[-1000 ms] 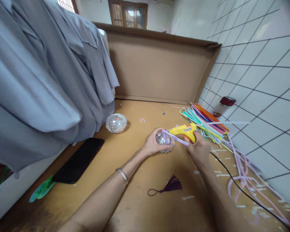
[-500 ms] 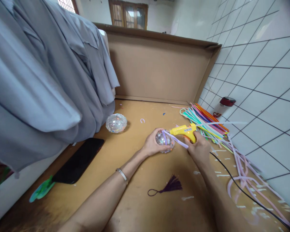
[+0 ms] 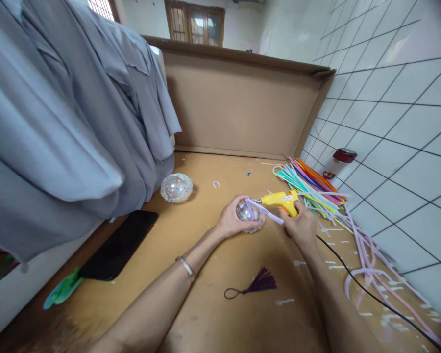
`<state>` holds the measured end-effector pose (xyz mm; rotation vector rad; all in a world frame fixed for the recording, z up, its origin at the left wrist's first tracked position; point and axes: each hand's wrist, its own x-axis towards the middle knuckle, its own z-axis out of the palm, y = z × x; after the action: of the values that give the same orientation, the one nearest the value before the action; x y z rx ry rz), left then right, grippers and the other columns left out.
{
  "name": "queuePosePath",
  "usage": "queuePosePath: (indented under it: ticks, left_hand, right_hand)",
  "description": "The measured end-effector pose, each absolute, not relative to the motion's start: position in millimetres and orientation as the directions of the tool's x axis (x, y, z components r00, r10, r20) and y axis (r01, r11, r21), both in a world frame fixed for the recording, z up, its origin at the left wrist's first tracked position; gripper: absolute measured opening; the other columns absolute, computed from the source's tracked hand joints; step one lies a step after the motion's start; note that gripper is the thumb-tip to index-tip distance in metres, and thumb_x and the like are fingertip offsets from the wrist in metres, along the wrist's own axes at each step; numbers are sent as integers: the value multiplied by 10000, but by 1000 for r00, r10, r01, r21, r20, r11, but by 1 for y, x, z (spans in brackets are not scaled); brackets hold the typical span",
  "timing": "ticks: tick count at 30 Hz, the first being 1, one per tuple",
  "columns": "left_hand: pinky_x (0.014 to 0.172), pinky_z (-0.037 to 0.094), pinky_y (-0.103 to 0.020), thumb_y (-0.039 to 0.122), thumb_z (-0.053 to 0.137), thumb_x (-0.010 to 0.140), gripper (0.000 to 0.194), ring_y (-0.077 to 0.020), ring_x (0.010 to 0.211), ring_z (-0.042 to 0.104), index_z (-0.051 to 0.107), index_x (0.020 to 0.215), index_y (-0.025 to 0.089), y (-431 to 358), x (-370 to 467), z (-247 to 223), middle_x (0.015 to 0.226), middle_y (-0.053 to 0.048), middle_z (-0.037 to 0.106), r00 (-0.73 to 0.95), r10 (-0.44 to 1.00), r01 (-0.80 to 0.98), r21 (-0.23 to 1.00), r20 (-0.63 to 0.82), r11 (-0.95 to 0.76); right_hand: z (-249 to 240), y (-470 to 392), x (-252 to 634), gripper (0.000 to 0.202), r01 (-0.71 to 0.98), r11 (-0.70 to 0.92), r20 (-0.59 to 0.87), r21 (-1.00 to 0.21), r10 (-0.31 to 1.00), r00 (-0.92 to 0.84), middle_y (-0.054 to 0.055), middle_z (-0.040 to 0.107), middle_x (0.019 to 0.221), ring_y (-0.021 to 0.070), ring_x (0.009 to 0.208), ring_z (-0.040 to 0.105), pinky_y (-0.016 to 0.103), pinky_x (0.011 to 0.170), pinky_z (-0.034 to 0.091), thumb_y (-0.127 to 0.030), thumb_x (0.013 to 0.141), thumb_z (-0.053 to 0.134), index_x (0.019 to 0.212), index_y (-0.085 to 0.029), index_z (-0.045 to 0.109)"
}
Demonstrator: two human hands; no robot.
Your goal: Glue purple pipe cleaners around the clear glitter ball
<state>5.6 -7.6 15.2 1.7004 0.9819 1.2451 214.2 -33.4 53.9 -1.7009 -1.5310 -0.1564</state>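
My left hand is closed around a clear, sparkly ball near the middle of the table. A lilac fuzzy strip, like a pipe cleaner, runs across the ball, its loose end sticking out toward the right. In my right hand is a yellow hot glue gun, with its metal nozzle close to the strip at the ball's top; whether they touch I cannot tell. A dark purple tassel with a loop lies nearer me. Another clear, bumpy-rimmed ball rests to the left.
Bundled colourful pipe cleaners lie at the right by a red-lidded jar and tiled wall. A black cord trails right. A black phone lies left below hanging grey cloth. A cardboard panel stands behind.
The glue gun has shifted slightly right, and more of its nozzle shows. The left hand and ball stay almost still.
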Motion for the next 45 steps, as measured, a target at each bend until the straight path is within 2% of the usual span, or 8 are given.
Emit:
queuePosePath:
  ticks: [6, 11, 17, 28, 37, 45]
  left_hand:
    - [958, 497, -390, 364, 873, 526, 755, -255, 1062, 637, 552, 1193, 215, -8, 5, 16, 1146, -63, 663, 212, 917, 146, 917, 337, -371]
    - [945, 509, -397, 366, 877, 526, 767, -256, 1055, 643, 547, 1204, 226, -7, 5, 15, 1152, -63, 667, 217, 915, 152, 914, 341, -377]
    - [966, 498, -410, 363, 880, 529, 760, -260, 1065, 641, 548, 1199, 226, -8, 5, 15, 1156, -68, 665, 219, 914, 151, 914, 340, -376]
    - [935, 511, -401, 368, 880, 520, 767, -259, 1038, 646, 551, 1196, 218, -8, 6, 16, 1132, -68, 674, 216, 923, 160, 921, 318, -355]
    - [944, 507, -401, 373, 881, 523, 774, -257, 1042, 645, 545, 1203, 222, -7, 5, 14, 1139, -69, 668, 213, 919, 154, 917, 332, -367]
    - [957, 499, -409, 365, 877, 527, 769, -261, 1059, 638, 544, 1204, 218, -9, 6, 16, 1150, -66, 661, 219, 921, 147, 923, 321, -356]
  right_hand:
    - [55, -36, 211, 309, 858, 90, 574, -505, 777, 257, 2, 517, 584, 166, 546, 443, 281, 544, 310, -540, 712, 484, 645, -244, 429]
    - [54, -38, 209, 329, 892, 99, 622, -441, 750, 224, 34, 577, 624, 186, 569, 478, 291, 569, 327, -550, 741, 479, 713, -224, 520]
    - [55, -38, 211, 348, 908, 101, 647, -407, 733, 208, 60, 604, 639, 199, 575, 506, 294, 568, 326, -553, 765, 458, 711, -217, 529]
    - [56, -42, 212, 318, 936, 154, 731, -317, 669, 137, 35, 582, 606, 186, 555, 489, 279, 551, 314, -507, 820, 464, 694, -220, 521]
    - [55, -44, 211, 293, 952, 206, 807, -227, 587, 65, 67, 641, 714, 206, 637, 553, 283, 587, 366, -453, 870, 465, 827, -193, 593]
    - [57, -47, 208, 271, 948, 186, 758, -257, 648, 78, 83, 643, 753, 226, 701, 572, 293, 618, 379, -442, 876, 457, 844, -202, 578]
